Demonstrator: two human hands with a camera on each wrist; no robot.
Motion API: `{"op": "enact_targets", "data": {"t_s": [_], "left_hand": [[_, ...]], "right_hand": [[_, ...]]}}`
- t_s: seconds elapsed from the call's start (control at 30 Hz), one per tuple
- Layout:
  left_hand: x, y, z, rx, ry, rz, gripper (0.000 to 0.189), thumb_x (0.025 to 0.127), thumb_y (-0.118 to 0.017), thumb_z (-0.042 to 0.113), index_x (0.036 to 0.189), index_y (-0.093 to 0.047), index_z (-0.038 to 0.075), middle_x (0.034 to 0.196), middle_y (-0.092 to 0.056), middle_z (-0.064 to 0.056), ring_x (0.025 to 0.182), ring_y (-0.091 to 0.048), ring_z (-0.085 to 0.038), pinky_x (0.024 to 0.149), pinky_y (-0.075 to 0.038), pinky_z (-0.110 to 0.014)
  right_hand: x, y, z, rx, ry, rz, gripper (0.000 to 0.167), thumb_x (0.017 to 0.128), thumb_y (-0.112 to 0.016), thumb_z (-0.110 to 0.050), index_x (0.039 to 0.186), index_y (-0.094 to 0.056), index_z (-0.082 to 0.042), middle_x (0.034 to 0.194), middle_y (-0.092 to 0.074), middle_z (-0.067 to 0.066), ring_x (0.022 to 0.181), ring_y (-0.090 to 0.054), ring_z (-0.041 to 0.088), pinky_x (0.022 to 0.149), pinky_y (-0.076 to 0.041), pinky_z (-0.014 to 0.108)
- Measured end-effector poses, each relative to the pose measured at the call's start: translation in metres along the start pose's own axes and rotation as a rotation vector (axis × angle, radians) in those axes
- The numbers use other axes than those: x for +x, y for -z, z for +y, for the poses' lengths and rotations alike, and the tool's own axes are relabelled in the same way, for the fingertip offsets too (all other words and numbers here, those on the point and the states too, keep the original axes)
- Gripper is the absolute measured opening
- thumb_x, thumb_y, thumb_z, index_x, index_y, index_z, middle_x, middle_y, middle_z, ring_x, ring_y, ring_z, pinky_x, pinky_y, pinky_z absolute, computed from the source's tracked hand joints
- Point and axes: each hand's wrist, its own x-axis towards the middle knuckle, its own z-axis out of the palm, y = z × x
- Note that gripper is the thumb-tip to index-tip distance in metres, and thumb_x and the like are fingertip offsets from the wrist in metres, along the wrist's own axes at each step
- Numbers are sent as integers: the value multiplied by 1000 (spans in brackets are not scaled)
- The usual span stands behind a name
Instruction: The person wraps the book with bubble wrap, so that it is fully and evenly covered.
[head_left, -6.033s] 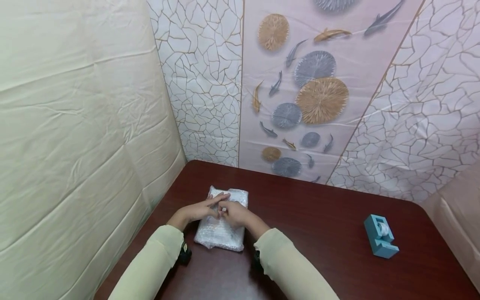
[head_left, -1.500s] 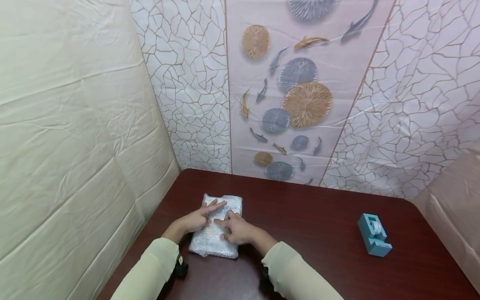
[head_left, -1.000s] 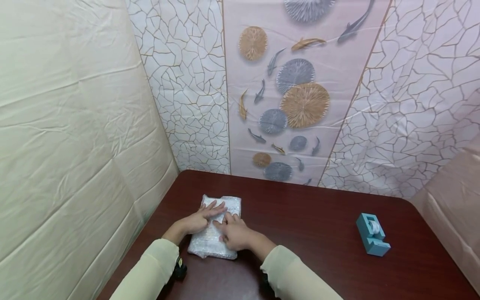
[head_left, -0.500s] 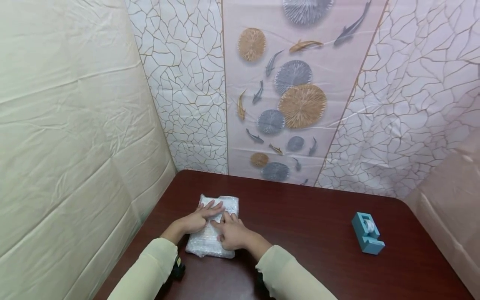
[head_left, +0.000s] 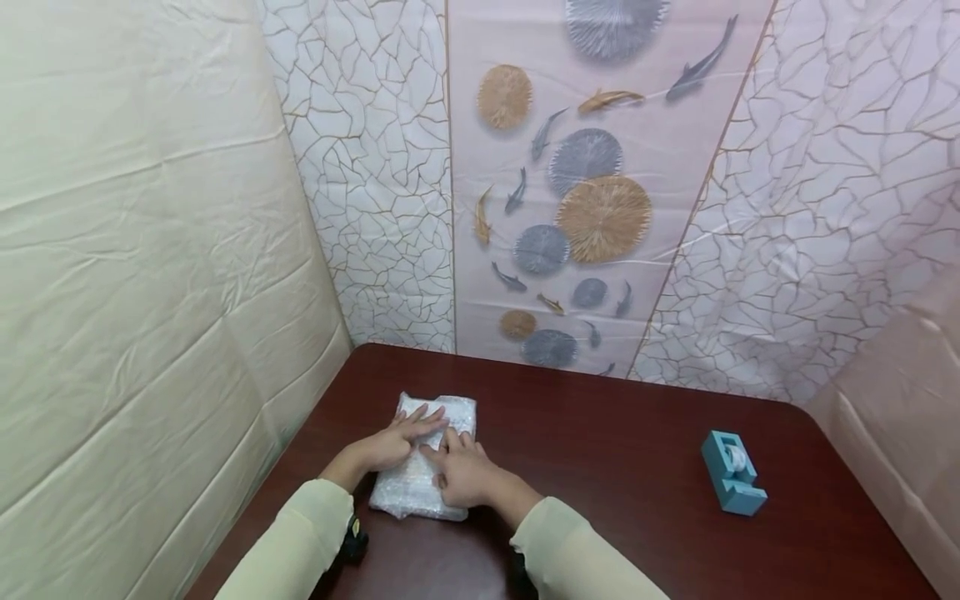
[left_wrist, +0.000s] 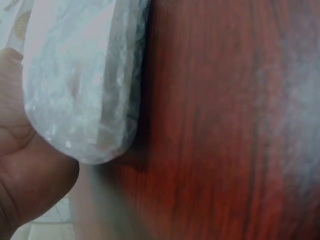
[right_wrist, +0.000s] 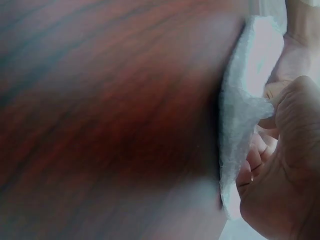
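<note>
A flat rectangular package in clear bubble wrap (head_left: pixel 416 490) lies on the dark red table, both hands on its top. My left hand (head_left: pixel 388 446) rests across its left side, with the fingers spread and mostly straight. Opposite it, my right hand (head_left: pixel 467 475) presses on the right half, thumb stretched toward the left hand and the other fingers partly bent. In the left wrist view the package's rounded near end (left_wrist: pixel 95 125) shows beside the left palm. A loose fold of wrap (right_wrist: pixel 257 107) sticks up by the right thumb in the right wrist view. What is inside the wrap is hidden.
On the right of the table (head_left: pixel 600 500) stands a blue tape dispenser (head_left: pixel 733 473) holding a roll of clear tape. A cream cloth wall (head_left: pixel 172 292) runs along the left side, and a patterned curtain (head_left: pixel 592 208) hangs behind the far edge.
Six seconds ago the hands met over the package, right fingertips pinched together; now they are apart, the right pressing on the wrap. In the last second the hands have barely moved.
</note>
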Motion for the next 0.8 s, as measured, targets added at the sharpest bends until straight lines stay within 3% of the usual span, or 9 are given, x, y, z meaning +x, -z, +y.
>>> {"op": "enact_targets", "data": {"t_s": [0.17, 0.3, 0.37, 0.5, 0.6, 0.73, 0.8], "left_hand": [[3, -1, -11, 67, -17, -14, 76, 100, -31, -6, 171, -44, 18, 186, -22, -7, 174, -2, -42, 136, 9, -71], [8, -1, -27, 92, -64, 10, 85, 93, -33, -9, 170, -46, 24, 186, -24, -3, 175, -4, -37, 138, 8, -66], [8, 0, -28, 89, -85, 37, 85, 91, -34, -10, 168, -50, 23, 184, -29, -6, 174, -9, -40, 137, 5, -69], [-2, 7, -18, 141, -119, 94, 80, 88, -38, -12, 161, -58, 13, 176, -42, -18, 167, -24, -53, 131, -10, -82], [-9, 7, -24, 213, -164, 151, 78, 88, -41, -10, 159, -61, 14, 174, -47, -16, 165, -34, -49, 130, -24, -77], [-12, 6, -23, 284, -180, 225, 60, 101, -48, -1, 156, -64, 17, 171, -53, -14, 162, -43, -43, 129, -35, -70], [-15, 7, -7, 316, -137, 235, 48, 109, -51, 8, 155, -65, 13, 168, -55, -18, 160, -43, -49, 127, -33, -76]], "right_hand": [[-8, -6, -1, -107, 57, 65, 53, 113, -52, -24, 166, -53, -20, 126, -51, 1, 98, -38, 15, 79, -33, 23], [-11, -9, -1, -164, 93, 153, 48, 112, -54, -22, 159, -61, -18, 125, -53, 1, 101, -43, 15, 82, -40, 24], [-14, -9, -1, -179, 122, 189, 46, 111, -56, -20, 156, -63, -16, 127, -56, 3, 105, -48, 17, 86, -47, 27], [-24, -7, -4, -176, 163, 198, 45, 112, -57, -20, 157, -62, -14, 137, -59, 9, 118, -56, 23, 96, -57, 34], [-39, -4, -5, -145, 158, 184, 49, 113, -58, -21, 161, -57, -13, 146, -58, 12, 129, -58, 27, 103, -59, 39], [-66, 5, 1, -103, 123, 223, 54, 111, -63, -25, 162, -55, -10, 155, -57, 16, 141, -59, 32, 112, -58, 50], [-83, 11, 7, -83, 87, 254, 56, 111, -63, -31, 163, -54, -10, 160, -57, 17, 147, -57, 34, 118, -53, 58]]}}
